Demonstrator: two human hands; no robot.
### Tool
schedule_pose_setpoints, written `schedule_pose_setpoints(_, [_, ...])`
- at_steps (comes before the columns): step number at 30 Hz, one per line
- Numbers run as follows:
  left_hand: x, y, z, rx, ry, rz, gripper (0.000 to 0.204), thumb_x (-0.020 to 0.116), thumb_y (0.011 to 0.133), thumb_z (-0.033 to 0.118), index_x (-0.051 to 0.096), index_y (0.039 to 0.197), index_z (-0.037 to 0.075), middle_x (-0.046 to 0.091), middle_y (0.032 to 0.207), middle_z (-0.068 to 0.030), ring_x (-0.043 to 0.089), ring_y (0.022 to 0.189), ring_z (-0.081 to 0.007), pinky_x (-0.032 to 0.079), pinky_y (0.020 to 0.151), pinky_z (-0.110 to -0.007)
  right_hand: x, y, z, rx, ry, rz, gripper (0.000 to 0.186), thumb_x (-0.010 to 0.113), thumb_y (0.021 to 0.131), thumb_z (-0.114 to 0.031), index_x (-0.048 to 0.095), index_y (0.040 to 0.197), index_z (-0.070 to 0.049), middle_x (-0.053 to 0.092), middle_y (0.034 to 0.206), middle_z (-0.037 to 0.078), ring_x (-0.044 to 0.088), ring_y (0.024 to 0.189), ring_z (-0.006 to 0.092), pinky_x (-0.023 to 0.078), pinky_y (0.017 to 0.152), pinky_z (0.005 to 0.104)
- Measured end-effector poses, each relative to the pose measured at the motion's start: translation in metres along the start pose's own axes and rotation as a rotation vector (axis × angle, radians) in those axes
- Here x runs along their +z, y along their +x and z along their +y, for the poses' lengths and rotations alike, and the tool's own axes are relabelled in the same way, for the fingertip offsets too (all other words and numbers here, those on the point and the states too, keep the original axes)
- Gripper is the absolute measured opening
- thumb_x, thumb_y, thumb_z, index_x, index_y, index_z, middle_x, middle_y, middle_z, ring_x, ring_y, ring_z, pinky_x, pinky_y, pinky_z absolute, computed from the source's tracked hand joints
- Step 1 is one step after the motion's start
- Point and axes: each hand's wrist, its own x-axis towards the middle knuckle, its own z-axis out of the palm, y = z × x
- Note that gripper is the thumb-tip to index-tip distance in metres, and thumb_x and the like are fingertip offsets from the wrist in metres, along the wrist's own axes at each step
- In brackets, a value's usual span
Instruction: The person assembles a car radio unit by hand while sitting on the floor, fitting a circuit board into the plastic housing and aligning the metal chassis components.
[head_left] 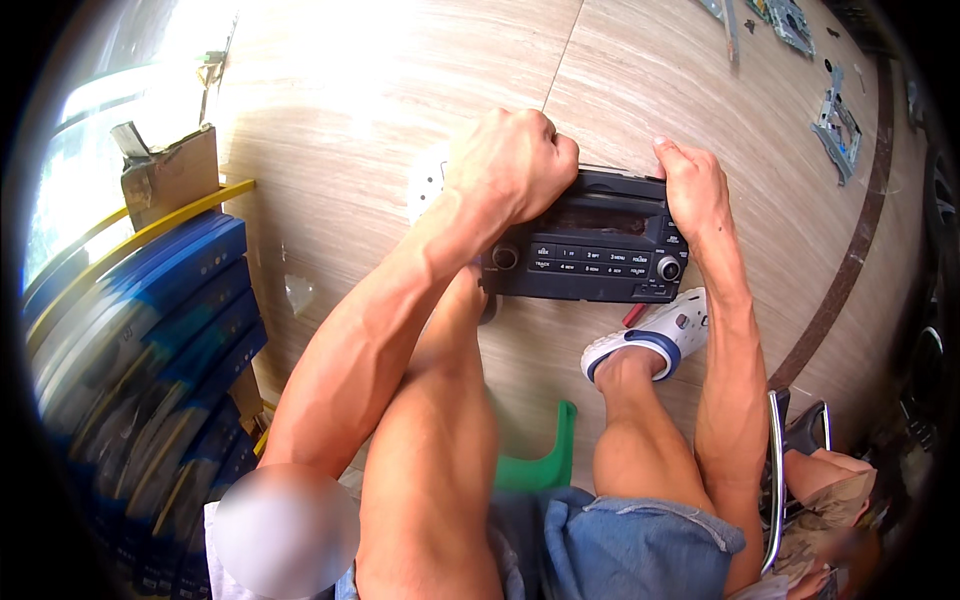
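Note:
A black car radio with a dark display, rows of buttons and two round knobs is held up over the floor between my knees. Its front panel faces me. My left hand is closed over its upper left corner, the fingers curled out of sight. At the upper right edge, my right hand grips the radio from the side, with the thumb resting near the top. The radio's back and underside are hidden.
Blue packages fill a yellow rack on the left, with a torn cardboard box above. Metal parts lie on the floor at the far right. A green stool is under me; a red item lies by my shoe. Another person sits at right.

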Motion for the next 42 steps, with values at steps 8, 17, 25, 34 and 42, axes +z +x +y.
schedule_pose_setpoints(8, [0.006, 0.000, -0.002, -0.020, -0.009, 0.042, 0.040, 0.054, 0.089, 0.030, 0.077, 0.082, -0.003, 0.070, 0.079, -0.0311, 0.071, 0.081, -0.0477, 0.058, 0.083, -0.051, 0.003, 0.001, 0.011, 0.021, 0.031, 0.026, 0.055, 0.055, 0.097, -0.044, 0.064, 0.072, 0.004, 0.062, 0.068, 0.023, 0.061, 0.069, 0.0359, 0.046, 0.072, 0.0455])
schedule_pose_setpoints(17, [0.001, -0.006, -0.023, -0.205, -0.380, 0.078, 0.052, 0.056, 0.091, 0.045, 0.072, 0.084, -0.004, 0.069, 0.073, -0.0244, 0.070, 0.070, -0.0354, 0.055, 0.075, -0.046, 0.011, -0.007, 0.025, 0.150, 0.456, 0.178, 0.066, 0.058, 0.097, -0.064, 0.065, 0.075, -0.003, 0.054, 0.067, 0.000, 0.049, 0.059, 0.0125, 0.039, 0.058, 0.0280])
schedule_pose_setpoints(25, [0.029, -0.032, -0.034, -0.265, -0.642, 0.201, 0.061, 0.059, 0.098, 0.053, 0.064, 0.079, -0.005, 0.060, 0.068, -0.0121, 0.053, 0.070, -0.0163, 0.045, 0.068, -0.036, 0.016, -0.035, 0.052, 0.253, 0.569, 0.133, 0.069, 0.049, 0.103, -0.063, 0.063, 0.079, 0.000, 0.059, 0.074, 0.003, 0.054, 0.072, 0.0152, 0.046, 0.072, 0.0334])
schedule_pose_setpoints(34, [0.043, -0.031, -0.051, -0.264, -0.764, 0.207, 0.060, 0.054, 0.102, 0.051, 0.062, 0.079, -0.004, 0.056, 0.068, -0.0113, 0.051, 0.070, -0.0182, 0.044, 0.069, -0.038, 0.019, -0.033, 0.044, 0.215, 0.530, 0.174, 0.065, 0.046, 0.106, -0.055, 0.055, 0.071, 0.000, 0.049, 0.066, 0.003, 0.044, 0.066, 0.0151, 0.041, 0.064, 0.0368])
schedule_pose_setpoints(42, [0.034, -0.037, -0.032, -0.314, -0.431, 0.317, 0.059, 0.048, 0.105, 0.049, 0.068, 0.084, -0.003, 0.067, 0.080, -0.0223, 0.062, 0.077, -0.0373, 0.047, 0.078, -0.047, 0.015, -0.038, 0.037, 0.160, 0.335, 0.242, 0.070, 0.046, 0.105, -0.052, 0.048, 0.066, 0.005, 0.047, 0.060, 0.011, 0.044, 0.063, 0.0204, 0.041, 0.065, 0.0429])
